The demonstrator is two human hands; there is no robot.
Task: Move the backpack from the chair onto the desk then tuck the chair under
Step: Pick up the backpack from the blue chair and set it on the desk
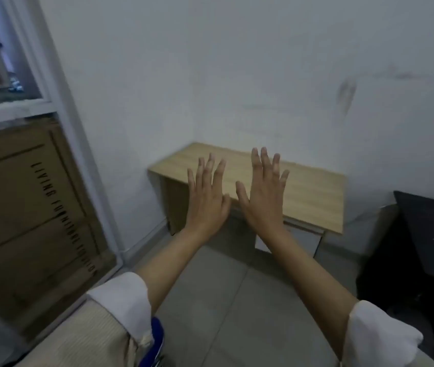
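A small light-wood desk [311, 192] stands in the corner against the white wall, its top bare. My left hand [206, 197] and my right hand [262, 194] are raised side by side in front of it, palms forward, fingers spread, holding nothing. At the right edge a black chair [433, 234] with a worn, peeling seat is partly in view. No backpack is visible. A blue object [157, 337] shows at the bottom beside my left sleeve; I cannot tell what it is.
A large cardboard box [33, 215] fills the space behind a white-framed glass panel [83, 154] on the left. Grey floor tiles [223, 300] lie between me and the desk. White walls close off the corner.
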